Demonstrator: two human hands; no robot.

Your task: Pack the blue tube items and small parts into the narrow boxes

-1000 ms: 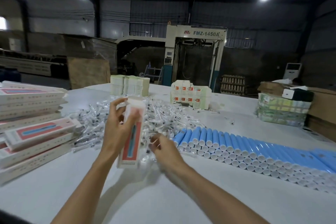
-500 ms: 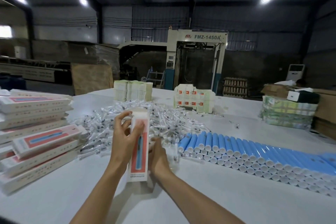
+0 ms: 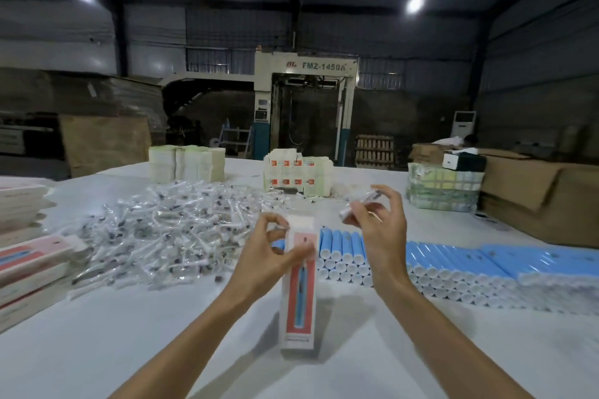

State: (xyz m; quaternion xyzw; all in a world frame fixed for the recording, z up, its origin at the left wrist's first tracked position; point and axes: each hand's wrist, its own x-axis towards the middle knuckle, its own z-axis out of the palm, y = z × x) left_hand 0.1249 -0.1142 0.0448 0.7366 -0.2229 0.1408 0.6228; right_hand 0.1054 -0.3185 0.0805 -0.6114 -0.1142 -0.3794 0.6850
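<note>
Table: I see the white table (image 3: pixel 136 343) nearest me, both forearms reaching out over it.
Narrow box: the narrow box (image 3: pixel 299 295) stands upright, its foot apparently resting on the table, printed face toward me.
Left hand: my view shows the left hand (image 3: pixel 269 256) gripping the box near its top, thumb across the front, fingers curled at the upper left edge.
Right hand: the right hand (image 3: pixel 381 230) is raised up and right of the box top, apart from the left, pinching a small part (image 3: pixel 358 206) in clear wrap.
Blue tubes: the blue tubes (image 3: pixel 460 264) lie in a long row just behind the hands, running off to the right.
Loose stock: the heap of small parts (image 3: pixel 168 230) sits left of the tubes, beyond the box.
Packed boxes: the packed boxes (image 3: pixel 30 261) are stacked at the left edge.
Far end: carton stacks (image 3: pixel 186 161) stand at the table's far side, a machine (image 3: pixel 306 100) behind them.
Step in hand: I judge the part goes in the box mouth next. I would keep the box plumb, hold the mouth spread with the left fingers, line the part up lengthwise and let it drop without forcing it.
Hard to read: I cannot tell whether the top flap is open or whether a tube is already inside; the part is blurred, and the packed stack is cut off by the frame.
</note>
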